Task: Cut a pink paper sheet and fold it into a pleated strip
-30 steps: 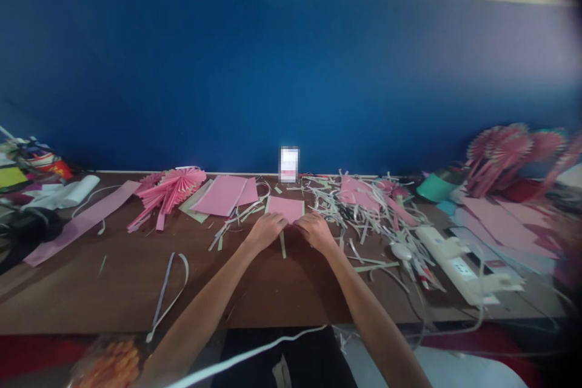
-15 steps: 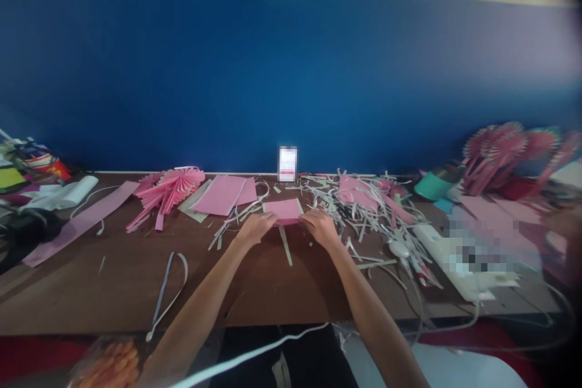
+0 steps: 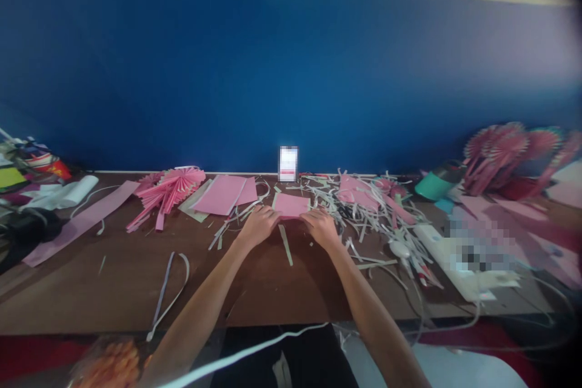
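Note:
A small pink paper sheet [image 3: 291, 205] lies between my hands over the middle of the brown table, its near edge bent into a narrow fold. My left hand [image 3: 261, 225] pinches the left end of that edge. At the right end, my right hand [image 3: 319, 225] pinches the same edge, thumb and fingers together. A pale paper strip [image 3: 286, 247] lies on the table just below the sheet. Left of my hands rests a stack of flat pink sheets [image 3: 222, 195]. Beyond it are pleated pink paper fans [image 3: 175, 188].
Tangled white paper scraps [image 3: 364, 215] cover the table right of my hands. A lit phone [image 3: 288, 163] stands against the blue wall. A white power strip [image 3: 445, 260] with cables sits at right, near finished pink fans [image 3: 504, 148]. A long pink strip [image 3: 86, 224] lies left.
The pink sheet has shifted slightly right between my hands, and its folded edge looks narrower. At the far right, a blurred hand has left the pink papers.

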{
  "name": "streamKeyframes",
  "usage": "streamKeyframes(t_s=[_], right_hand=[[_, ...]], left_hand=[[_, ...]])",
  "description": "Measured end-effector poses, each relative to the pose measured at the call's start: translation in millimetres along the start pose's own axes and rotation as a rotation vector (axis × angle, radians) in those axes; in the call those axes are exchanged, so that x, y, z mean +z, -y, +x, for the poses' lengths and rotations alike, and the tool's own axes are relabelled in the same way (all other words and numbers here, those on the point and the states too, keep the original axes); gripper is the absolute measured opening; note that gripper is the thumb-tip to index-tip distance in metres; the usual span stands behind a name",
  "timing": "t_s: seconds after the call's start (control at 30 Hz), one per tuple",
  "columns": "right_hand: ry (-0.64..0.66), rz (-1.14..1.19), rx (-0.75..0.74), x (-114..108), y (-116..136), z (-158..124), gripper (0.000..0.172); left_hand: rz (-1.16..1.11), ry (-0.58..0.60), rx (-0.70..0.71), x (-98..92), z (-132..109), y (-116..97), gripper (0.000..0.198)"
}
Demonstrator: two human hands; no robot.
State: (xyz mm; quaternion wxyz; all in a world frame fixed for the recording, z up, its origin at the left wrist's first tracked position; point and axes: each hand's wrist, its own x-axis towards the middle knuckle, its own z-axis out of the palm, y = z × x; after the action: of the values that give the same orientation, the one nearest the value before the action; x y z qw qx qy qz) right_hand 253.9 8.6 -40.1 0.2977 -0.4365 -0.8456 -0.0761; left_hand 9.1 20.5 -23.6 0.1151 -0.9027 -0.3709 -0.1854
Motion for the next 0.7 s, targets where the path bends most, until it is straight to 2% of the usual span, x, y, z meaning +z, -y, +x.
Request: streamKeyframes(t_s=[0.23,0.37,0.5,0.7], right_hand=[[0.020,-0.031,-0.049,-1.3,18.7,6.5,0.022],[0.103,-0.054,-0.092,7.2,28.2,10.8,0.017],[0.141,-0.055,-0.077,13.6,26.4,10.2,0.016],[0.129,-0.087,-0.044,8.1,16.5,4.9,0.020]], left_hand=[[-0.031,0.051,0.010,8.2,2.3,-9.4,0.020],[-0.038,0.104,0.030,11.3,2.0,-9.7,0.018],[-0.096,0.138,0.059,8.0,2.6,-10.3,0.024],[-0.179,0.138,0.056,2.5,1.5,-9.8,0.041]])
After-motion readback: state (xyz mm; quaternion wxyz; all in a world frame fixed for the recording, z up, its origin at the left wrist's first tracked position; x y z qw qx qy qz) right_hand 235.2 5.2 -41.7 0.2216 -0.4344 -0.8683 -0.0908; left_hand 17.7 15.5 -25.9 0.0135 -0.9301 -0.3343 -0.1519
